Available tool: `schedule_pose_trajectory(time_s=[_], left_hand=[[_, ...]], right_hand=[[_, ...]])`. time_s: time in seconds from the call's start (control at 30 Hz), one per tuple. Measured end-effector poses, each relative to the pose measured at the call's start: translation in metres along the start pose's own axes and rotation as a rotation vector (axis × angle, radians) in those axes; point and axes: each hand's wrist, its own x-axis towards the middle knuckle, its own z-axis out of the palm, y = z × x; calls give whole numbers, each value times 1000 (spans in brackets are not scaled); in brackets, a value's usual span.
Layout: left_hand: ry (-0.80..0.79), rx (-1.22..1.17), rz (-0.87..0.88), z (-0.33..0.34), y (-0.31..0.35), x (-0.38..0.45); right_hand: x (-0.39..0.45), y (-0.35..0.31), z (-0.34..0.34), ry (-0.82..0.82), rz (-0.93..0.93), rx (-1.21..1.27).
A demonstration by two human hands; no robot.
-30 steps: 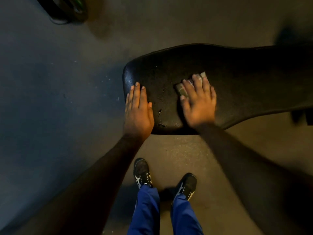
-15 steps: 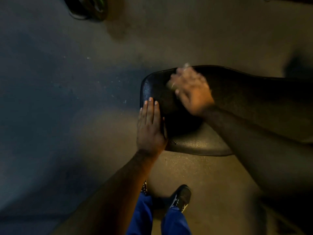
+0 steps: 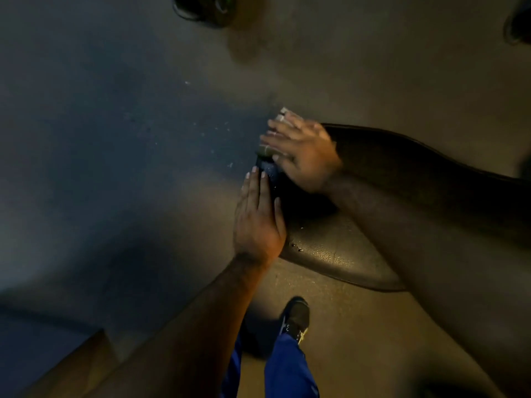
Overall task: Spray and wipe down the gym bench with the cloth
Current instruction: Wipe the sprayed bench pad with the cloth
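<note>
The black padded gym bench (image 3: 339,251) runs from the middle of the head view off to the right, with a few wet drops near its front edge. My right hand (image 3: 301,156) lies flat with straight fingers over a small pale cloth (image 3: 283,114) at the bench's far left end; only the cloth's edges show past my fingertips. My left hand (image 3: 258,219) rests flat, fingers straight, along the bench's left edge, just in front of the right hand. No spray bottle is in view.
The dim concrete floor (image 3: 129,168) surrounds the bench. A dark round object with green on it (image 3: 204,7) lies at the top edge. Another dark shape (image 3: 520,24) sits at the top right. My shoe (image 3: 297,317) and blue trouser legs stand below the bench.
My right hand has swept the cloth from the middle of the pad out to its far left end. My left hand stays on the left edge. The camera has shifted left.
</note>
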Motion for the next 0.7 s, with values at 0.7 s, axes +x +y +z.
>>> schedule_pose_trajectory(time_s=[0.7], left_hand=[[-116, -5, 21, -36, -6, -16]], right_hand=[[-35, -13, 16, 208, 407, 8]])
